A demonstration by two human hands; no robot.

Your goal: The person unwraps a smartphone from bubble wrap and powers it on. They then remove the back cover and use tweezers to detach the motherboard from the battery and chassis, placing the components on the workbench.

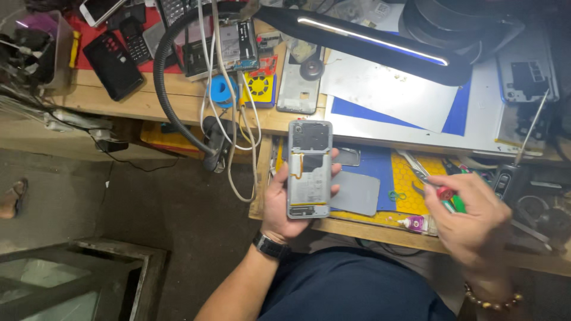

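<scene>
My left hand (pixel 278 199) holds an opened phone (pixel 309 169) upright by its edges, back cover off, with the battery and dark circuit board showing. A black watch sits on that wrist. My right hand (pixel 473 223) hovers over the drawer tray at the right, its fingers closed around small tools with red and green handles (pixel 447 199). A bead bracelet is on that wrist. The phone is held above the left end of the tray, a hand's width from the right hand.
A yellow and blue work mat (pixel 410 178) lies in the tray with a grey plate (pixel 355 193), tweezers (pixel 413 166) and a small glue tube (pixel 413 223). A black desk lamp (pixel 369 38) reaches over the bench. Phones and parts (pixel 116 56) and hanging cables (pixel 229 131) crowd the left.
</scene>
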